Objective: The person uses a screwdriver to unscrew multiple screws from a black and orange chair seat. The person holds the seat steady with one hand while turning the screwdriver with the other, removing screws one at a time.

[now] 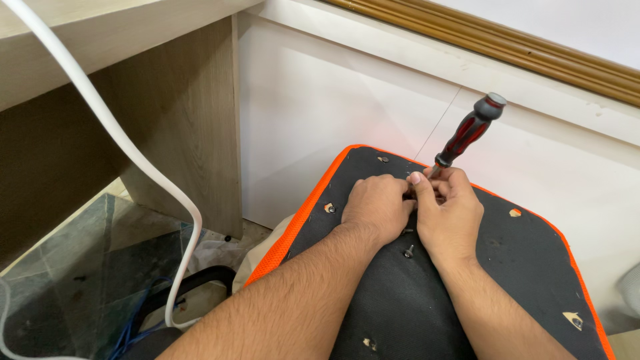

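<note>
Both hands are pinched tight together over the middle of the black seat underside (507,280): the right hand (450,213) closes around the lower shaft of the screwdriver (469,132), its red-and-black handle sticking up free, while the left hand (377,205) nips something small at the tip, too hidden to tell what. That tool looks rigid and light, best held by its moulded handle. A loose-looking bolt (409,251) stands just below the hands.

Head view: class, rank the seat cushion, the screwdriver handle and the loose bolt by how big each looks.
1. Seat cushion, largest.
2. Screwdriver handle.
3. Loose bolt, smallest.
</note>
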